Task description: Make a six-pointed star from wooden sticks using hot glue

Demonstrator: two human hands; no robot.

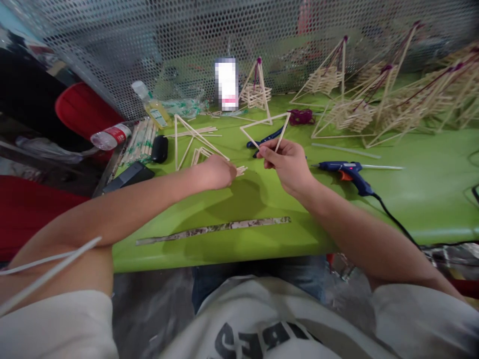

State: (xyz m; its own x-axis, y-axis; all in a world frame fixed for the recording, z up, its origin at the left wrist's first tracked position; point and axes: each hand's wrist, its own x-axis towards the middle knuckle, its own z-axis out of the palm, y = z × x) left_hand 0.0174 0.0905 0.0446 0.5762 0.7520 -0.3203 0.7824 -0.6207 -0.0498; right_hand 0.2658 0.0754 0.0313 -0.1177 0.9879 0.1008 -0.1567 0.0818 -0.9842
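Observation:
My right hand (286, 162) pinches one corner of a triangle made of thin wooden sticks (266, 123), held tilted above the green table (430, 199). My left hand (216, 172) is closed, knuckles down on the table, over a small bundle of short sticks (240, 170) whose ends poke out past the fingers. Another stick triangle (187, 137) lies flat just beyond the left hand. A blue glue gun (350, 172) with an orange trigger lies to the right of my right hand, its black cord running off the table's front edge.
Several finished stick pyramids (374, 107) tied with purple yarn stand at the back right, one smaller pyramid (256, 89) at the back middle. A purple yarn ball (301, 117), blue scissors (264, 139), bottles (151, 107), packed chopsticks (140, 142) and a black case (160, 148) lie at the left. A stained strip (213, 229) lies near the front edge.

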